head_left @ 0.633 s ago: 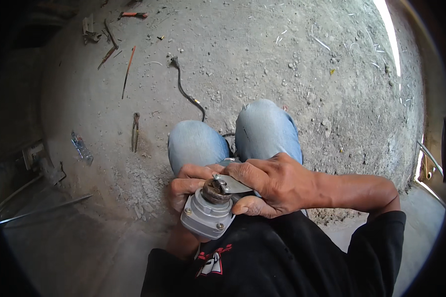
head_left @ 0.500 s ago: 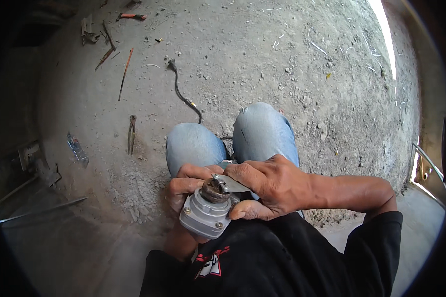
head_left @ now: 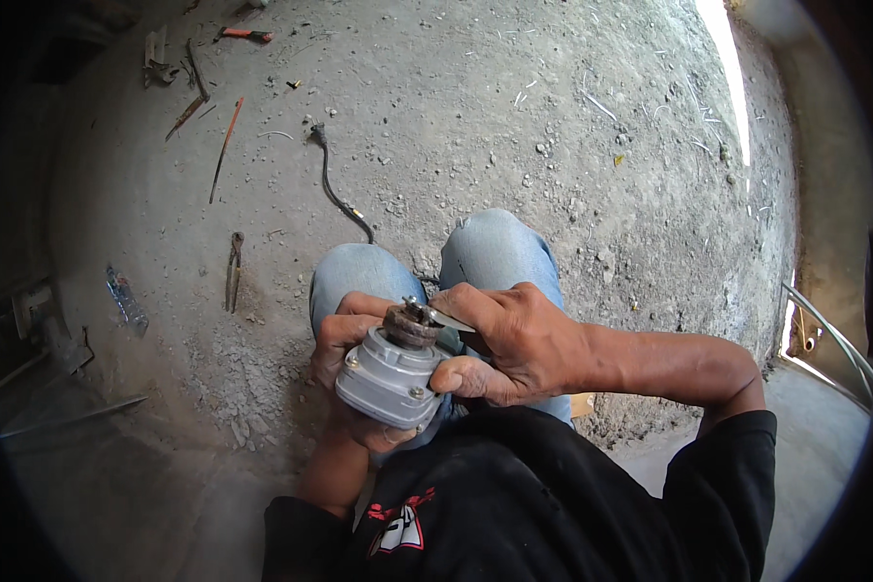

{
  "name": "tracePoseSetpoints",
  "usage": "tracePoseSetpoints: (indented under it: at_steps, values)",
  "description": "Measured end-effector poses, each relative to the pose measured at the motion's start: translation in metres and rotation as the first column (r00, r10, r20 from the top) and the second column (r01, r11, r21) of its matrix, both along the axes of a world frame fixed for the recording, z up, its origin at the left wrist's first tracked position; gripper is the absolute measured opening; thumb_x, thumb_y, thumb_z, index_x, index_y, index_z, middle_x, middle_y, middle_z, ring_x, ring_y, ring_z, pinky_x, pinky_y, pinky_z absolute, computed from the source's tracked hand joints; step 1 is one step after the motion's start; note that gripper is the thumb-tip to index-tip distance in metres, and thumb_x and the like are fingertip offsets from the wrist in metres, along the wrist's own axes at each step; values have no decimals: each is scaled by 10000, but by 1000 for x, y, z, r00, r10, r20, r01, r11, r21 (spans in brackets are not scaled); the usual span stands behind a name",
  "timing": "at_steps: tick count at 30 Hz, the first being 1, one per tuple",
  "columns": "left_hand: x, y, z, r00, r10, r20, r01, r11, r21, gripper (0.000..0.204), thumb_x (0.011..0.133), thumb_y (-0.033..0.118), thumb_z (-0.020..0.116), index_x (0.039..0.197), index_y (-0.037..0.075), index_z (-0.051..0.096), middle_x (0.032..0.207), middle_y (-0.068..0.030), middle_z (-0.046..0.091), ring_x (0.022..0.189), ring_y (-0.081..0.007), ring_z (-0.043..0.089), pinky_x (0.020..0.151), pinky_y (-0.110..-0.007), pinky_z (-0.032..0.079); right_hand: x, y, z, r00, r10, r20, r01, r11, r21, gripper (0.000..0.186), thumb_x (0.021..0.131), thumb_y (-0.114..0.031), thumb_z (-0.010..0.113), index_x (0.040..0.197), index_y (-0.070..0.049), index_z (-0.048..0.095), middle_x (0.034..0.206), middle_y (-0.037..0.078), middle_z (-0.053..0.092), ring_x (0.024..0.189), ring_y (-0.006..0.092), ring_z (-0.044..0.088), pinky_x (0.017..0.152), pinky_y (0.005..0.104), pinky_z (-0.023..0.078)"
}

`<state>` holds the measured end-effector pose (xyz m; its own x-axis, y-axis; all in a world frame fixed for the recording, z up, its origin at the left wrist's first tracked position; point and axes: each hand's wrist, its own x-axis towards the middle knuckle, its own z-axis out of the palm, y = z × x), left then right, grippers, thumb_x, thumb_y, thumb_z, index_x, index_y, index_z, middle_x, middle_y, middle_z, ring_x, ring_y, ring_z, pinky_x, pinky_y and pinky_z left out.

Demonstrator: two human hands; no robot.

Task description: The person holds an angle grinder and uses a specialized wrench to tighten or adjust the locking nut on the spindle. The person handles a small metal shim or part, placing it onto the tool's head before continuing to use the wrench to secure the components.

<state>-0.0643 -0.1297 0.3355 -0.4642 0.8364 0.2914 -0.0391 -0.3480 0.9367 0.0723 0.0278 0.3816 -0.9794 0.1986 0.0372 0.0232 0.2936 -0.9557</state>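
Over my lap I hold an angle grinder (head_left: pixel 383 388) with its silver gear head turned up. My left hand (head_left: pixel 338 341) is wrapped round the far left side and underneath of the head. A dirty brown round collar (head_left: pixel 409 327) sits on top, with small metal pins or a spindle end standing above it. In my right hand (head_left: pixel 519 344) is a flat grey metal wrench (head_left: pixel 450 321), pinched by the fingers, its end at the collar. The right thumb presses against the side of the gear head. The grinder's body is hidden below my hands.
A black power cord with a plug (head_left: pixel 339 199) lies beyond my knees. On the dusty floor at left are pliers (head_left: pixel 234 272), a thin orange rod (head_left: pixel 226 150), a red-handled tool (head_left: pixel 247 35) and a clear plastic bottle (head_left: pixel 126 301). Rubble (head_left: pixel 247 388) lies near my left side.
The grinder head has tilted and risen slightly with both hands. The wrench now shows nearly edge-on instead of its flat face. The whole view has shifted a little.
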Motion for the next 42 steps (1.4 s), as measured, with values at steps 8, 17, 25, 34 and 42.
tracePoseSetpoints:
  at_steps: [8, 17, 25, 34, 42]
  values:
    - [-1, 6, -10, 994, 3, 107, -8, 999, 47, 763, 675, 433, 844, 1171, 18, 438, 1079, -192, 573, 959, -247, 605, 787, -370, 535, -8, 6, -1, 1000, 1, 8, -1, 1000, -22, 558, 964, -459, 590, 1088, 79, 504, 701, 260, 606, 602, 411, 641, 548, 442, 504]
    - [-12, 7, -13, 998, -18, 63, 17, 1000, 10, 782, 655, 461, 857, 1163, 33, 445, 1062, -160, 572, 953, -223, 575, 824, -387, 501, -14, 11, 0, 998, 15, 60, -12, 999, -35, 550, 969, -461, 579, 1079, 74, 514, 689, 252, 607, 565, 393, 628, 543, 431, 497]
    - [-6, 9, -9, 984, 84, 156, -74, 995, -67, 801, 654, 516, 834, 1156, 27, 448, 1039, -144, 570, 937, -220, 575, 804, -376, 499, -20, 11, -7, 999, -23, 36, 21, 999, 34, 531, 976, -454, 575, 1048, 71, 545, 573, 209, 557, 490, 367, 601, 483, 424, 466]
    - [-6, 6, -12, 970, 110, 218, -86, 990, -113, 838, 644, 521, 824, 1189, 8, 446, 1059, -132, 526, 919, -218, 583, 789, -358, 501, -25, 10, -13, 998, -56, -26, 57, 998, 29, 505, 976, -438, 582, 1014, 65, 562, 504, 171, 514, 462, 343, 596, 462, 406, 460]
    - [-9, 6, -16, 976, 120, 180, -100, 988, -115, 827, 627, 517, 808, 1169, 3, 454, 1058, -129, 532, 927, -221, 599, 787, -358, 514, -26, 10, -13, 999, -40, 8, 39, 999, 38, 493, 982, -431, 575, 1008, 61, 563, 507, 166, 523, 464, 338, 600, 460, 400, 463]
